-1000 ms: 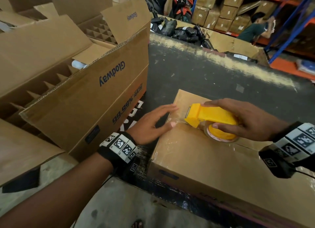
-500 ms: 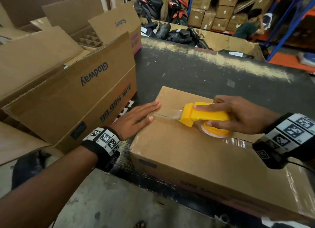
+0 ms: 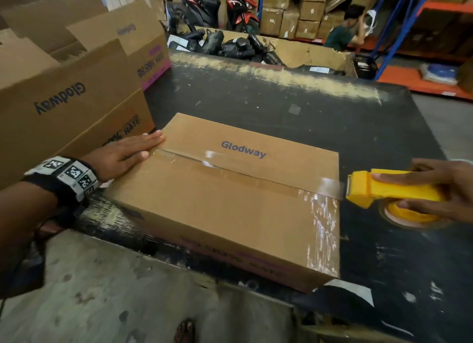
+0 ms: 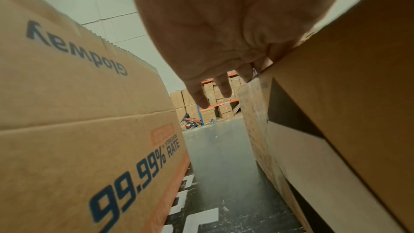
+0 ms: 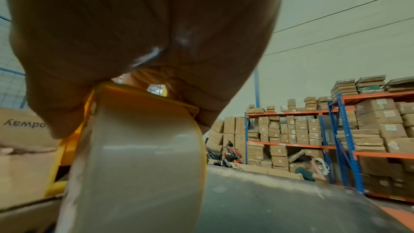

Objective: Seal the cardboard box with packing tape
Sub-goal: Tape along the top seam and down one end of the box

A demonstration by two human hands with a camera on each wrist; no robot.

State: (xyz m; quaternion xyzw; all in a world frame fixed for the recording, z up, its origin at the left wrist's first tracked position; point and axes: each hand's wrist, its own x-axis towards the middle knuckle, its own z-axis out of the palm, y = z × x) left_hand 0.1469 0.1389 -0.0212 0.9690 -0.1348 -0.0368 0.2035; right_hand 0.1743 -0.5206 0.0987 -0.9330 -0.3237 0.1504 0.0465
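A closed brown cardboard box [image 3: 217, 209] printed "Glodway" lies on a black table [image 3: 294, 107]. A strip of clear tape [image 3: 230, 172] runs along its top seam from left to right. My left hand [image 3: 128, 153] lies flat with straight fingers on the box's left end, over the start of the tape; in the left wrist view the left hand's fingers [image 4: 221, 86] reach over the box edge [image 4: 336, 95]. My right hand [image 3: 435, 189] grips a yellow tape dispenser [image 3: 384, 191] just past the box's right edge, tape still stretched to it. The tape roll [image 5: 139, 162] fills the right wrist view.
Large open "Glodway" cartons [image 3: 71, 99] stand close on the left. Behind the table is a bin of black wrapped parcels [image 3: 230, 45], a seated person [image 3: 343, 32], parked scooters [image 3: 238, 7] and orange-blue racks [image 5: 336, 139] of boxes. Grey floor [image 3: 128, 291] lies below the table's near edge.
My right hand has pulled the dispenser rightward along the seam, from near the left end to past the right edge, laying tape. The left hand stayed on the left end.
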